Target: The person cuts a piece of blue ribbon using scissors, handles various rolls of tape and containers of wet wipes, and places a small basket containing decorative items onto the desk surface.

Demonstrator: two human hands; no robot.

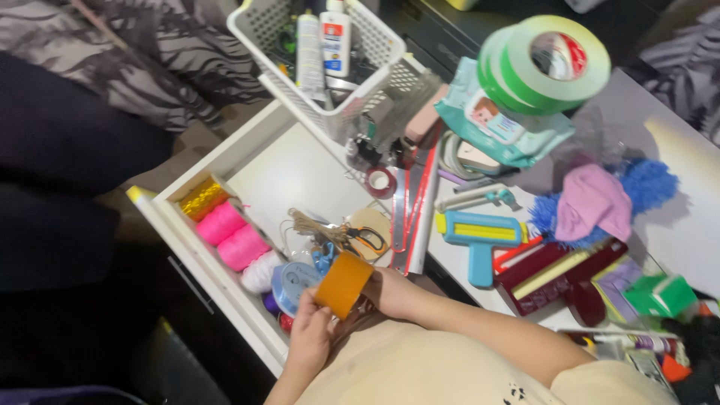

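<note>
**A:** Tape roll (343, 283), tan, is over the open drawer (292, 169), held between both of my hands. What do you make of the step?

**B:** Handling it, I'd judge: your left hand (309, 337) is closed on its lower edge, your right hand (390, 291) is clamped on the far side. Any next move calls for a steady hold above that clutter.

**A:** Packages, largest first?

**B:** White basket (262, 26) at the top, holding a white glue bottle (335, 37) with an orange label. On the desk (690, 225), a teal wipes pack (502, 131) under two green tape rolls (544, 64). Then a blue and yellow label tool (480, 236), and a dark red box (555, 274).

**A:** In the drawer?

**B:** Pink string spools (231, 234), one gold spool (201, 198), scissors (366, 240).
</note>
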